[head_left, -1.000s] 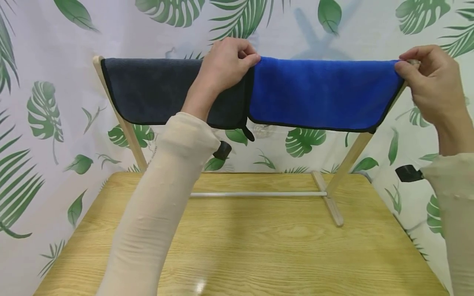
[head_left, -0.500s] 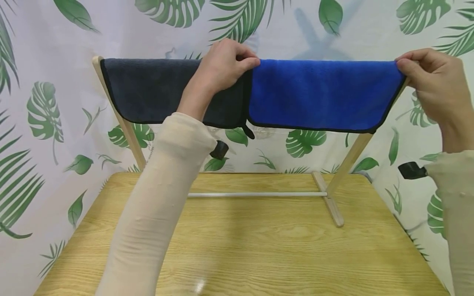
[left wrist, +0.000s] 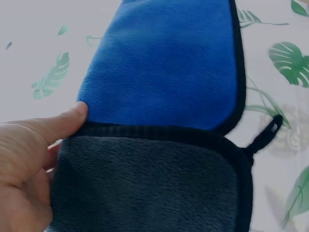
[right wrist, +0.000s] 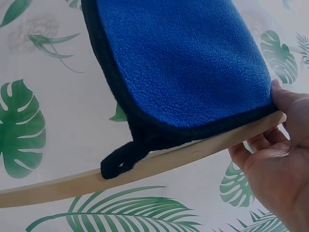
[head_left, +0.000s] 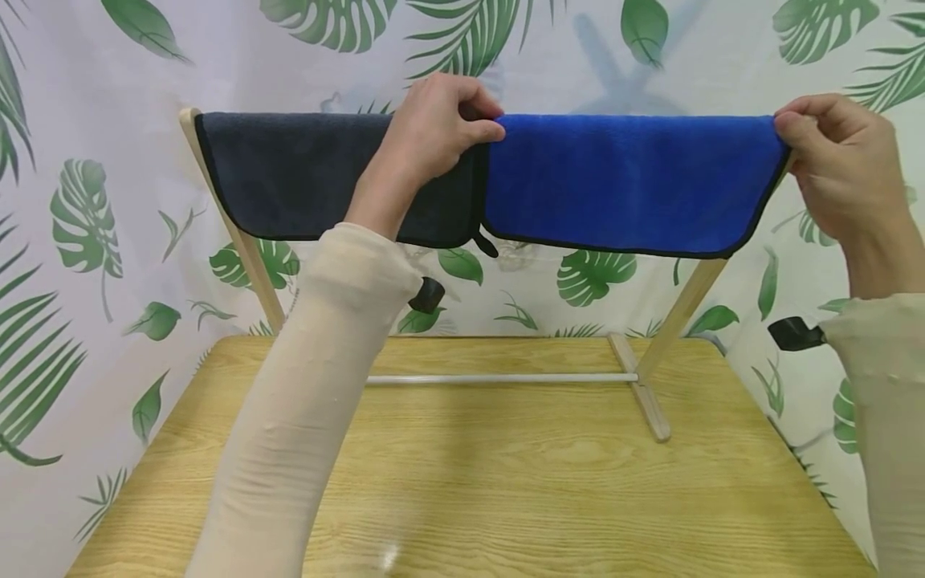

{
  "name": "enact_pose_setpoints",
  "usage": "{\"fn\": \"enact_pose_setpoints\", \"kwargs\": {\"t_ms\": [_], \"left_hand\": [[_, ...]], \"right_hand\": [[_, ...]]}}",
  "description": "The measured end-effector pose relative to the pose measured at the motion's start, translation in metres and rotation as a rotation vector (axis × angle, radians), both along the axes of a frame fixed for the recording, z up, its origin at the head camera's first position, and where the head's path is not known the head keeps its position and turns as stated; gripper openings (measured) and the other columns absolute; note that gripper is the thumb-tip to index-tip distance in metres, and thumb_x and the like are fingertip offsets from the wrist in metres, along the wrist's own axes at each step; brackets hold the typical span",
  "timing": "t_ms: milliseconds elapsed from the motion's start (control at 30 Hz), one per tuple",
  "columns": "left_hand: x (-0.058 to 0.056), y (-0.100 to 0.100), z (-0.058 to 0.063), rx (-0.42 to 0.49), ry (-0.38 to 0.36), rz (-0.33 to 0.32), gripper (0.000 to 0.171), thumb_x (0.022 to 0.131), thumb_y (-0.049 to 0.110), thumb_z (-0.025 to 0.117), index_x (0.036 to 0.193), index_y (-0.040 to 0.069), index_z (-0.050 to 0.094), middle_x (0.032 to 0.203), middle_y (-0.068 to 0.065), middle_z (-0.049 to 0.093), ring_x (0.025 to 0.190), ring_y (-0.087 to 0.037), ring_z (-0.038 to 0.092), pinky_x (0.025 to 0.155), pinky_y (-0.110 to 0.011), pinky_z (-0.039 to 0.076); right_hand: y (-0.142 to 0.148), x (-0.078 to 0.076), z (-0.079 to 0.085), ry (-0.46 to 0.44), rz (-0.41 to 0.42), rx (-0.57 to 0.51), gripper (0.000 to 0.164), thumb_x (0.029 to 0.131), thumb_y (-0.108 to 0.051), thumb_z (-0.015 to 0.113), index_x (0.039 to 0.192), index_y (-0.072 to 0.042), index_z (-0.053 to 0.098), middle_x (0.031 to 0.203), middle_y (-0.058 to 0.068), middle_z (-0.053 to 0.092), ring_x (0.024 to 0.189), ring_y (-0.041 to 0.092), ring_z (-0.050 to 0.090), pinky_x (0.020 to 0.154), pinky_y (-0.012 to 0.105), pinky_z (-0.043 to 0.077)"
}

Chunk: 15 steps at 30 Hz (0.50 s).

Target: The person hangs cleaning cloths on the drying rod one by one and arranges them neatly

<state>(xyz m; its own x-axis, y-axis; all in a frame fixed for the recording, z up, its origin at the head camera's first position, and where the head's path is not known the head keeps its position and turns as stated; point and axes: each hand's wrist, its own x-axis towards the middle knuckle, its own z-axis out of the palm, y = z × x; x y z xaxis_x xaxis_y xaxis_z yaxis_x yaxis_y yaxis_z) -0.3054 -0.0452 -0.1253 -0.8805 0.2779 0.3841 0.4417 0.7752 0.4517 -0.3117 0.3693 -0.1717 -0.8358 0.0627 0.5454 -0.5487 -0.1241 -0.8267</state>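
Over the top of a wooden rack hang two towels with black edging, a dark grey towel (head_left: 289, 177) on the left and a blue towel (head_left: 629, 185) on the right. My left hand (head_left: 437, 128) pinches the blue towel's upper left corner, where it meets the grey one. In the left wrist view the thumb (left wrist: 79, 112) lies on that seam and the other fingers are behind the cloth. At the far end, my right hand (head_left: 845, 160) pinches the blue towel's upper right corner by the rack's post (right wrist: 193, 152). A black hanging loop (right wrist: 118, 159) dangles at its lower corner.
The rack's slanted wooden legs (head_left: 679, 317) stand on a wood-grain table (head_left: 520, 482), joined low down by a white rod (head_left: 499, 378). A leaf-patterned white backdrop (head_left: 130, 265) surrounds the table at the back and sides.
The blue towel's top edge has become more level, and its left side has shifted slightly left. My right fingers have closed more tightly on its corner. The small loop between the towels has risen a little.
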Motion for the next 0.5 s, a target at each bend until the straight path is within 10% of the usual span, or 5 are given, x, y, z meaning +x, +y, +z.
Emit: {"fn": "enact_pose_setpoints", "kwargs": {"t_ms": [500], "left_hand": [[0.003,0.002,-0.018,-0.033,0.280,0.028,0.027,0.099,0.036,0.070,0.120,0.021,0.076,0.121,0.006,0.073,0.104,-0.014,0.068,0.088,-0.032,0.052]], "right_hand": [[-0.001,-0.001,-0.002,0.020,0.034,-0.002,0.013,0.101,-0.004,0.064,0.107,0.008,0.064,0.094,0.013,0.053,0.074,0.019,0.053,0.066,0.017,0.051]]}}
